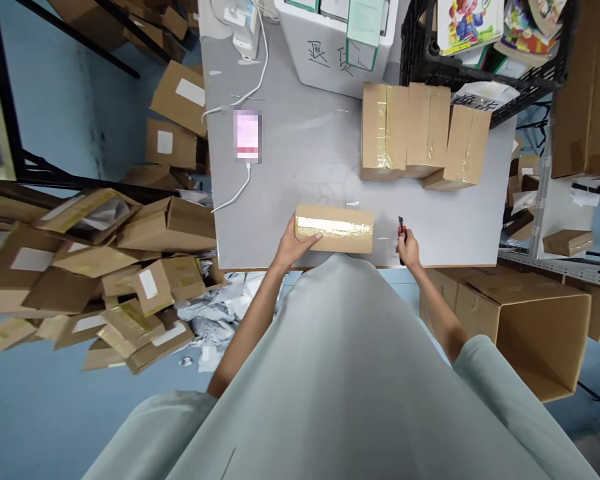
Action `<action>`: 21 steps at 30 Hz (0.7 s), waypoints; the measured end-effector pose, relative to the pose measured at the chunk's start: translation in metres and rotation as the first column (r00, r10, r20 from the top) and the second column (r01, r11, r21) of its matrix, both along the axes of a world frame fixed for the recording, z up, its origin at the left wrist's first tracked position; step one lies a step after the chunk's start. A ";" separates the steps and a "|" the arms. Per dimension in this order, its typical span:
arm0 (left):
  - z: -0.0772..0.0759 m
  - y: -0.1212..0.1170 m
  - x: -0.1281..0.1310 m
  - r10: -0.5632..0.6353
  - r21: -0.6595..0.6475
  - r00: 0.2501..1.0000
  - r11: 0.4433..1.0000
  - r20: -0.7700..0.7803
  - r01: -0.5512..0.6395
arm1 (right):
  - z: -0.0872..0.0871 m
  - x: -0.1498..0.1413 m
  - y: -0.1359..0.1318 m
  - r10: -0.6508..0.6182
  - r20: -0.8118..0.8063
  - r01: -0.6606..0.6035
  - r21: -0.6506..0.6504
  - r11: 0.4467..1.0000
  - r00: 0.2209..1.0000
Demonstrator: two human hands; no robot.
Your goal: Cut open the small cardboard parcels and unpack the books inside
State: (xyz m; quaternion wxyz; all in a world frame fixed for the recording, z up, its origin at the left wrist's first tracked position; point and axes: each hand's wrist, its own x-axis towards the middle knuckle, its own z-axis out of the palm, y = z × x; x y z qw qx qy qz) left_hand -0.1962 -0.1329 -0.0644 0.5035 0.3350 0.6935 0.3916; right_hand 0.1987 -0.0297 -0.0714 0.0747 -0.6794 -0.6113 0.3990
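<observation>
A small cardboard box (350,241), with shiny clear tape along its top, lies lengthwise near the front edge of the grey table (305,147). My left hand (295,243) grips the box's left end, its thumb resting on the top side. To the right of the box, my right hand (409,249) is closed around a red and black box cutter (401,227) that points away from me. A gap separates the cutter from the box. Whether its blade is out, I cannot tell.
Three taped boxes (385,133) stand at the table's back right, before a black crate (485,80) of books. A white bin (330,63) holds green-white cartons. A cabled phone (247,135) lies left. Discarded boxes (165,227) pile up leftward; an open carton (540,347) stands right.
</observation>
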 end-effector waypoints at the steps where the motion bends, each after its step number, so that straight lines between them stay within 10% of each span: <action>1: -0.001 0.002 -0.001 -0.002 0.012 1.000 1.000 -0.002 0.002 | 0.009 -0.016 -0.002 0.003 -0.041 -0.004 -0.022 1.000 0.999; 8: -0.009 0.008 0.007 -0.003 0.068 0.994 0.998 0.107 -0.004 | 0.054 -0.087 -0.007 0.142 -0.007 -0.141 0.078 0.987 0.990; 21: -0.039 -0.019 0.017 0.012 0.145 0.975 0.988 0.224 -0.045 | 0.088 -0.093 -0.035 0.265 0.347 -0.340 0.178 0.923 0.900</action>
